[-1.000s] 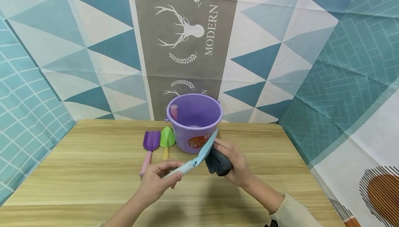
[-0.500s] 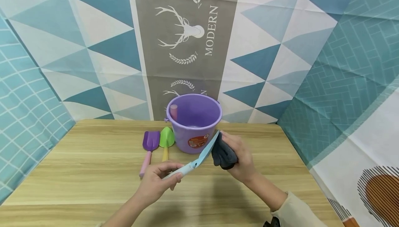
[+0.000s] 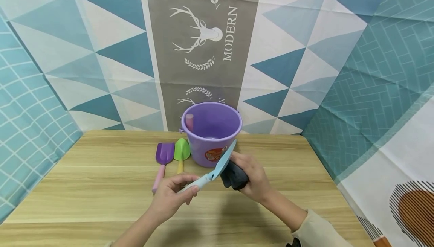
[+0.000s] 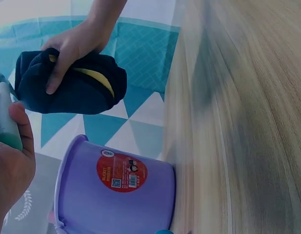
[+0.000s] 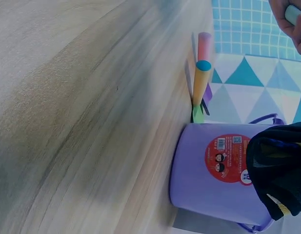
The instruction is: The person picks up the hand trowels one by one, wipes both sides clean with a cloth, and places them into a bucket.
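**Light-blue toy shovel point(image 3: 222, 162) and dark cloth point(image 3: 234, 176) meet above the worktop point(image 3: 112, 171)**

A person's left hand point(image 3: 171, 195) grasps the shovel by its pale handle, thumb and fingers closed around it, with the blade slanting up and away toward the back edge. The right hand point(image 3: 256, 177) clutches the bunched cloth against the underside of that blade; the left wrist view shows the thumb laid across the fabric and a yellow strip in its folds. Both things are held up off the surface, over the middle of the worktop. A pale sleeve point(image 3: 317, 232) covers the right forearm.

Just behind them, near the middle of the back edge, a purple toy bucket point(image 3: 198, 147) stands upright, an orange-red label point(image 3: 214, 154) on its front. A pink handle point(image 3: 189, 123) leans inside it, against the wall on the left; what it belongs to cannot be seen.

Between the bucket and the left edge lie two more tools, side by side: a green toy trowel point(image 3: 182, 150) with a yellow handle, just beside the bucket, and a purple toy shovel point(image 3: 165, 153) with a pink handle. Beyond the back edge hangs a patterned backdrop point(image 3: 200, 17) printed with triangles, a deer head and the word "MODERN".
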Action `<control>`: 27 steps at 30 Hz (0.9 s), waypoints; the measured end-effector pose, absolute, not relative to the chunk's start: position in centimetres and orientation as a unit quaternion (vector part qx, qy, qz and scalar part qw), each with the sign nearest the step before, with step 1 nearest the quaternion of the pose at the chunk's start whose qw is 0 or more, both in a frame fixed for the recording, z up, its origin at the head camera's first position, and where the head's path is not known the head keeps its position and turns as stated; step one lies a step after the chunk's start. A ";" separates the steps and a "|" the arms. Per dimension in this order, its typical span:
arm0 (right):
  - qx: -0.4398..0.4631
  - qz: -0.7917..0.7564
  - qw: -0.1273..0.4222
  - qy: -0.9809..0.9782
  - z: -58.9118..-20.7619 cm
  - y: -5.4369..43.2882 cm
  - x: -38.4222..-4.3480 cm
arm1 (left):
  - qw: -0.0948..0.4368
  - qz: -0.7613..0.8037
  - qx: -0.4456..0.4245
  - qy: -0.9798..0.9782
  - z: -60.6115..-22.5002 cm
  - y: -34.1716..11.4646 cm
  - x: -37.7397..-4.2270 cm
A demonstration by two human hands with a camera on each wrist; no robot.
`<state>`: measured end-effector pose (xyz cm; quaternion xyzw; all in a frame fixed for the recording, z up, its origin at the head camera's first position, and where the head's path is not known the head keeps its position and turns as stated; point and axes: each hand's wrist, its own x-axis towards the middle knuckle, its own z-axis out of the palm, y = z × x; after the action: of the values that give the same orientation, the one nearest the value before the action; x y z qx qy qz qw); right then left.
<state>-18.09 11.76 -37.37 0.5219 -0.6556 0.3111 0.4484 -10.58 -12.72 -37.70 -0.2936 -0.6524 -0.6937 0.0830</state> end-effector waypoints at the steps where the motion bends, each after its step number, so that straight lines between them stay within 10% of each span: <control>1: 0.519 0.304 0.445 -0.663 -37.4 11.8 -18.0 | 0.084 -0.695 -0.291 -0.652 -37.7 -12.7 -10.6; 27: 0.506 0.185 0.379 -0.753 -37.9 13.8 -17.4 | 0.068 -0.669 -0.073 -0.737 -35.1 -13.6 -11.4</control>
<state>-17.37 13.83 -37.86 0.5056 -0.7526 0.1853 0.3789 -11.43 -13.59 -35.11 -0.0729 -0.7366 -0.6689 0.0683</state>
